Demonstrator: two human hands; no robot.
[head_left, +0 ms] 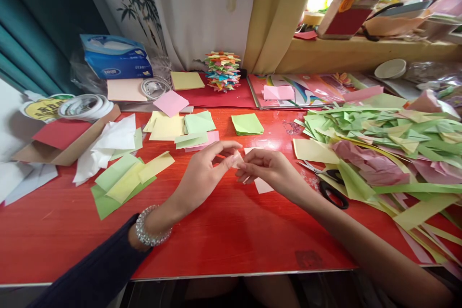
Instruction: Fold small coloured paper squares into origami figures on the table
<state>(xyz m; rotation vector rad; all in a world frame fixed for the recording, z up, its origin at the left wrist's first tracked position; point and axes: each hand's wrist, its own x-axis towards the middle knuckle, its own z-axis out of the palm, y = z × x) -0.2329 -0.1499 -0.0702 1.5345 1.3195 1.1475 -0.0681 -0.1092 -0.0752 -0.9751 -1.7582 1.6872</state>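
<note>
A small pale-pink folded paper piece sits above the glossy red table, pinched between thumb and fingers of the bare left hand and bare right hand, with black-handled scissors farther right and a square green paper stack beyond.

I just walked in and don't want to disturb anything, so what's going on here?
A person at a red table holds a small piece of pale paper between the fingertips of the left hand and right hand. Stacked green squares lie just beyond. Scissors rest to the right, beside a heap of mostly green paper strips. A multicoloured paper piece stands at the back.
</note>
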